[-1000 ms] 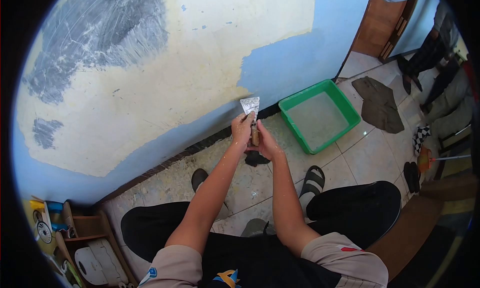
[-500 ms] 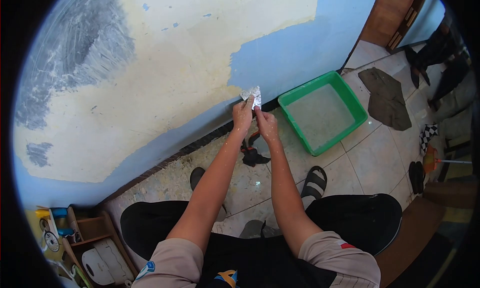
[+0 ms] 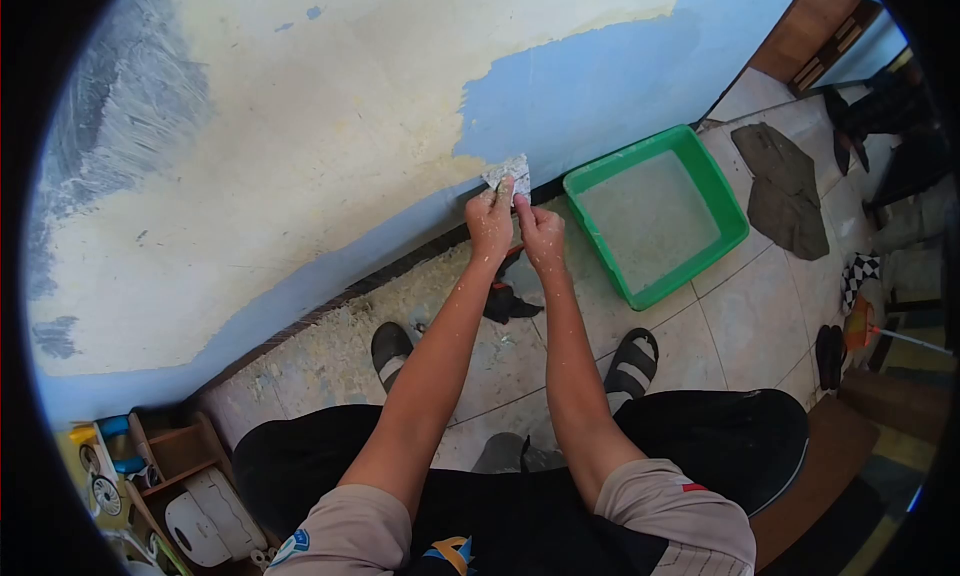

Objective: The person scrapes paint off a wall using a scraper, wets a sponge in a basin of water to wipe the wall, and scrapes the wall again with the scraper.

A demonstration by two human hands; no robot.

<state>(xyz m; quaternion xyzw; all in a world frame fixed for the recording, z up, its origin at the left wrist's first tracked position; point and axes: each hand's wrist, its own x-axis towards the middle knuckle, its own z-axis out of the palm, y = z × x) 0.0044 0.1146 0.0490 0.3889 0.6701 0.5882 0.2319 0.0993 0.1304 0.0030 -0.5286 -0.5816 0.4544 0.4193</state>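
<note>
Both hands are close together in front of the wall, around a scraper [image 3: 517, 168] with a broad metal blade marked with pale residue. My left hand [image 3: 490, 222] is closed on it from the left, a finger lying along the blade. From the right, my right hand [image 3: 541, 234] is closed at the blade's lower edge, its thumb pointing up. The handle is hidden by the hands. Below them a black and orange object [image 3: 510, 301] lies on the floor. The wall [image 3: 330, 146] shows a large cream area bordered by blue paint.
A green basin [image 3: 690, 284] with cloudy liquid stands right of my hands. Beyond it lies a dark cloth [image 3: 785, 191]. Paint flakes litter the floor along the wall. A wooden shelf [image 3: 190, 441] is at lower left. Another person's legs [image 3: 870, 126] show at upper right.
The scraper's handle, visible between the hands a second ago, is now hidden, and my hands have moved up onto the blade. The view has shifted, with the grey wall patch farther left.
</note>
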